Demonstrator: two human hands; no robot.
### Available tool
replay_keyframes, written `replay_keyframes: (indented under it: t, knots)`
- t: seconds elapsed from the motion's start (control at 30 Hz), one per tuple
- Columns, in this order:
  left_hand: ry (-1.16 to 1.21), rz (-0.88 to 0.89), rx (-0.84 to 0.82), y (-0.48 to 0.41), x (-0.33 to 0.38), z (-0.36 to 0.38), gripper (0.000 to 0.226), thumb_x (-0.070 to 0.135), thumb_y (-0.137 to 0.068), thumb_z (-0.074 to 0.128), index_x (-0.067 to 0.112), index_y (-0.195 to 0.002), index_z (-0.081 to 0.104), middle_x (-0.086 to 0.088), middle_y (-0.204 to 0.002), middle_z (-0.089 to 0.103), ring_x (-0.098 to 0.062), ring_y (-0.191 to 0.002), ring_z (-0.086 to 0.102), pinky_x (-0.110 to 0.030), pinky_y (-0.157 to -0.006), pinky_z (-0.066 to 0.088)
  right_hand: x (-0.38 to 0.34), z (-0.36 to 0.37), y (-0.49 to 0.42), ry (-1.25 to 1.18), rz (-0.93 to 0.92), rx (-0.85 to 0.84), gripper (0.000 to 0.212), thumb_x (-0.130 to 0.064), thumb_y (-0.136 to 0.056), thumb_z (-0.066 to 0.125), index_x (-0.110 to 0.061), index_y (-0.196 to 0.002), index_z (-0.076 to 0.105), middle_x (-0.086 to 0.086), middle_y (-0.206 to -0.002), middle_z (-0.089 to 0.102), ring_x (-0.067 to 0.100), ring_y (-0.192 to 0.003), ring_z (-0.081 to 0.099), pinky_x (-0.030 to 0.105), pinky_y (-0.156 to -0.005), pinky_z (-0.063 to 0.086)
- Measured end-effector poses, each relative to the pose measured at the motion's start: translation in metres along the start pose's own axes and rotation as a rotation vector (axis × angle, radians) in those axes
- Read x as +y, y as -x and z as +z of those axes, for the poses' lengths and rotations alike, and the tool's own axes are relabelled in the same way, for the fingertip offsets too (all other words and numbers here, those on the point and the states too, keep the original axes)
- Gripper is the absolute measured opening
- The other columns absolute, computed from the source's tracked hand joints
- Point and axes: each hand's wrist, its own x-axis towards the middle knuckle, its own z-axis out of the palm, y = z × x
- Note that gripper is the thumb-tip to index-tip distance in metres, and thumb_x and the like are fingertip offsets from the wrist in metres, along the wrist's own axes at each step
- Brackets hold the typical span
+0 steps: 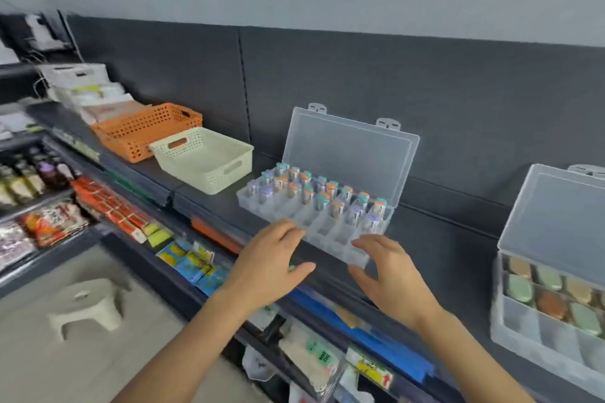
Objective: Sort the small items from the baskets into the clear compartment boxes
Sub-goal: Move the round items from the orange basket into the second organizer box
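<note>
A clear compartment box (330,239) stands on the dark shelf with its lid (347,154) propped open against the back panel. Several small capped vials (314,193) with teal, orange and purple tops fill its rear compartments; the front row holds nothing. My left hand (271,262) hovers at the box's front left corner, fingers spread, holding nothing. My right hand (389,275) hovers at the front right corner, fingers loosely bent, thumb apart, also holding nothing. A cream basket (209,170) and an orange basket (144,131) stand to the left.
A second clear box (537,340) with its lid open sits at the right, holding oval green, tan and orange pieces. Lower shelves carry packaged goods. A small pale stool (88,307) stands on the floor at the left.
</note>
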Motion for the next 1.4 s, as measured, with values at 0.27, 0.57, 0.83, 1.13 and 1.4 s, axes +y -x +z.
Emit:
replay_keyframes:
  t: [0.27,0.57,0.83,1.13,1.4]
  knots:
    - [-0.004,-0.195,0.042,0.055,-0.132,-0.039,0.062,0.048,-0.092,0.052,0.016,-0.143,0.039,0.002,-0.148,0.035,-0.011,-0.140,0.023,-0.020,-0.111,0.017,-0.110,0.077,-0.085,-0.067,-0.128,-0.084,0.043,-0.025,-0.093,0.057,-0.014,-0.134,0.050,0.002,-0.137,0.051,0.018,-0.127,0.046,0.018,-0.100,0.032]
    - [-0.021,-0.369,0.043,0.052,-0.265,-0.067,0.062,0.048,-0.092,0.051,0.021,-0.145,0.035,0.003,-0.149,0.031,-0.011,-0.138,0.024,-0.026,-0.114,0.023,-0.202,0.145,-0.210,-0.122,-0.245,-0.122,0.038,-0.018,-0.089,0.061,-0.009,-0.126,0.058,0.006,-0.127,0.060,0.019,-0.117,0.052,0.011,-0.092,0.027]
    - [-0.075,-0.441,0.035,-0.013,-0.400,-0.094,0.060,0.050,-0.092,0.049,0.024,-0.145,0.036,0.004,-0.149,0.031,-0.011,-0.139,0.023,-0.026,-0.114,0.022,-0.248,0.191,-0.360,-0.157,-0.265,-0.099,0.037,-0.023,-0.091,0.059,-0.014,-0.127,0.057,0.002,-0.129,0.058,0.017,-0.119,0.051,0.019,-0.099,0.033]
    - [-0.046,-0.472,0.084,-0.078,-0.531,-0.108,0.054,0.043,-0.093,0.052,0.018,-0.140,0.044,0.001,-0.145,0.038,-0.015,-0.134,0.033,-0.031,-0.111,0.031,-0.285,0.232,-0.480,-0.131,-0.236,-0.077,0.031,-0.023,-0.091,0.058,-0.018,-0.121,0.062,-0.002,-0.124,0.062,0.014,-0.114,0.054,0.014,-0.087,0.031]
    - [0.032,-0.383,0.031,-0.152,-0.652,-0.129,0.056,0.043,-0.090,0.056,0.019,-0.139,0.045,0.002,-0.139,0.042,-0.011,-0.123,0.044,-0.030,-0.106,0.037,-0.315,0.280,-0.565,-0.136,-0.108,-0.020,0.036,-0.024,-0.091,0.059,-0.018,-0.127,0.059,-0.002,-0.132,0.056,0.013,-0.116,0.054,0.023,-0.094,0.043]
